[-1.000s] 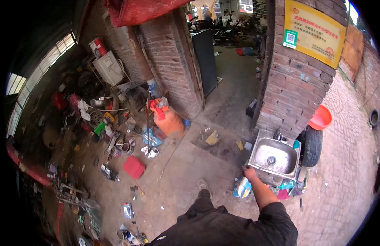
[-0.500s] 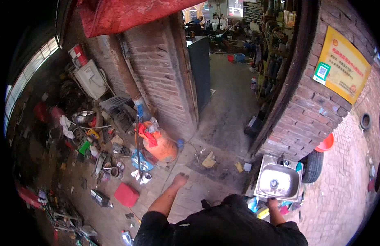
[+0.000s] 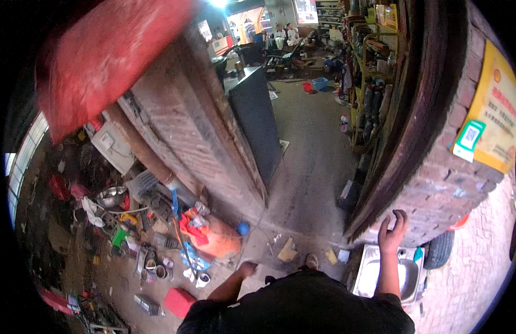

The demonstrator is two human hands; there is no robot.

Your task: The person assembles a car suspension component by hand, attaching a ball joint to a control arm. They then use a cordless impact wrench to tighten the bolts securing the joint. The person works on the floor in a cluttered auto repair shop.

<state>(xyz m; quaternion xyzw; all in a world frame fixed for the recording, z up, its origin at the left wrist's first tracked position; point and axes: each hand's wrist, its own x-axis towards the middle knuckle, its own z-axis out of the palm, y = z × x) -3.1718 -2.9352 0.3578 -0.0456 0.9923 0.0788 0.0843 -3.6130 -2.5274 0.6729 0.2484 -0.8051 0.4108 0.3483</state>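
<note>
My right hand (image 3: pixel 394 231) is raised in front of the brick wall (image 3: pixel 430 183), over the far edge of a steel sink (image 3: pixel 371 267). Its fingers are spread and slightly bent, with nothing between them. My left hand (image 3: pixel 248 269) hangs low above the concrete floor, near an orange gas cylinder (image 3: pixel 224 240) that has red cloth (image 3: pixel 196 230) draped over it. The fingers of that hand point down and away, too dark and small to make out. Past my body shows the tip of one shoe (image 3: pixel 312 260) at the doorway.
Ahead, a doorway opens between brick walls, with a dark cabinet (image 3: pixel 252 119) at left and loaded shelves (image 3: pixel 375 83) at right. Clutter lies to the left, including a red stool-like block (image 3: pixel 180 302) and cups. A tire (image 3: pixel 439 249) leans beside the sink. People sit far inside.
My right hand has risen from the sink's near edge to beside the wall, fingers spread. My body has come closer to the doorway. The left hand has dropped lower in view.
</note>
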